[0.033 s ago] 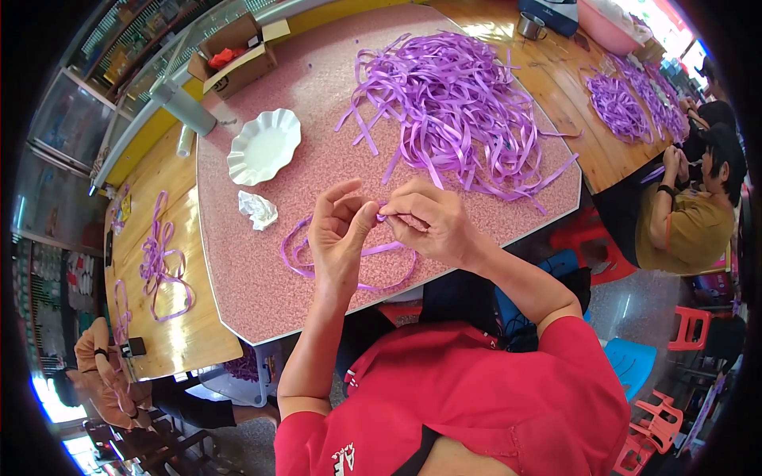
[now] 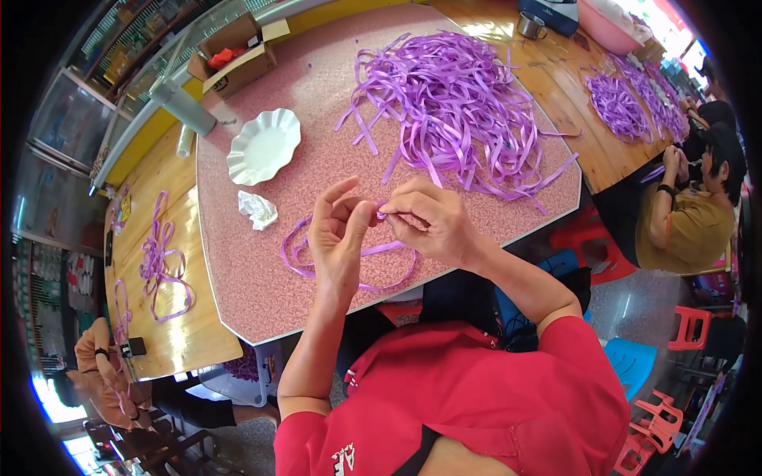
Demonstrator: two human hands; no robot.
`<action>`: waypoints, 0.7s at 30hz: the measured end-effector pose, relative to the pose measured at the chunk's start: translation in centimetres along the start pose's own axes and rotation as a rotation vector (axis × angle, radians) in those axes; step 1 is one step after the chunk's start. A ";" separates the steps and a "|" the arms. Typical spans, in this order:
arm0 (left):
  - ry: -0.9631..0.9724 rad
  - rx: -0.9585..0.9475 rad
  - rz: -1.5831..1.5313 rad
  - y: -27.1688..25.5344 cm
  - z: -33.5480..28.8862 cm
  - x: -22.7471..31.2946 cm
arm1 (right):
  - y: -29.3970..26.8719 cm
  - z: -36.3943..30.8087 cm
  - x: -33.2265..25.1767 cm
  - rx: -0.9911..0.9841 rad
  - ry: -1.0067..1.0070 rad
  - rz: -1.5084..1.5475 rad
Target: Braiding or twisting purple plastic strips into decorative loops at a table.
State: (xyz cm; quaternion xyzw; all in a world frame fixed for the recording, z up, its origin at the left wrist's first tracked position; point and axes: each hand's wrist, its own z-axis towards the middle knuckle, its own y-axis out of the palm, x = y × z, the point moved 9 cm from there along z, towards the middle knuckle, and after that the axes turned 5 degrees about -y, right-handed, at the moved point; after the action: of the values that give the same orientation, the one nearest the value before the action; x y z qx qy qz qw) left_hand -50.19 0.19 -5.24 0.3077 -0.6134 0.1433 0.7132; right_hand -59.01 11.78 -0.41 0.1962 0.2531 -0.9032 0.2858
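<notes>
A narrow purple ribbon (image 2: pixel 385 248) lies in a loose loop on the pink speckled table, under and beside my hands. A small purple bit of it, looped or knotted, shows between my fingertips. My left hand (image 2: pixel 337 238) pinches it from the left with thumb and forefinger, the other fingers curled and slightly apart. From the right, my right hand (image 2: pixel 438 226) closes on the same spot, thumb and fingers pressed together. The fingers partly hide the detail there. Beyond my right hand rises a big tangled heap of purple ribbons (image 2: pixel 452 111).
Left of my hands are crumpled white paper (image 2: pixel 258 210) and a white scalloped dish (image 2: pixel 265 147). Further back stand a grey-green tumbler (image 2: pixel 184 107) and an open cardboard box (image 2: pixel 238 63). Wooden tables on both sides hold more ribbons; people work at left and right.
</notes>
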 end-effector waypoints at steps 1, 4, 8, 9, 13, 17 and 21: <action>0.034 0.015 -0.037 -0.1 -0.2 0.2 | -0.2 0.0 0.0 0.020 0.000 -0.002; 0.110 0.036 0.035 0.6 -0.9 0.8 | -0.2 0.1 0.2 0.001 0.068 0.014; 0.213 0.026 0.081 0.8 -1.2 0.6 | -0.1 0.0 0.3 0.001 0.075 0.005; 0.208 0.048 0.109 0.7 -1.2 0.5 | -0.1 0.0 0.5 0.010 0.092 0.034; 0.238 0.097 0.092 0.6 -1.1 0.2 | 0.0 0.0 0.9 -0.006 0.194 0.069; 0.257 0.087 0.081 1.1 -1.1 0.3 | -0.3 -0.3 1.8 0.054 0.322 0.111; 0.236 0.035 0.091 1.2 -1.0 0.0 | -0.1 -0.7 3.0 -0.012 0.535 0.211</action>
State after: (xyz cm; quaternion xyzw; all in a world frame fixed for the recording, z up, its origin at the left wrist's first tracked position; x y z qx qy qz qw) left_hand -50.09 1.75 -4.99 0.2727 -0.5362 0.2213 0.7676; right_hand -61.22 11.00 -2.38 0.4508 0.3033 -0.7832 0.3023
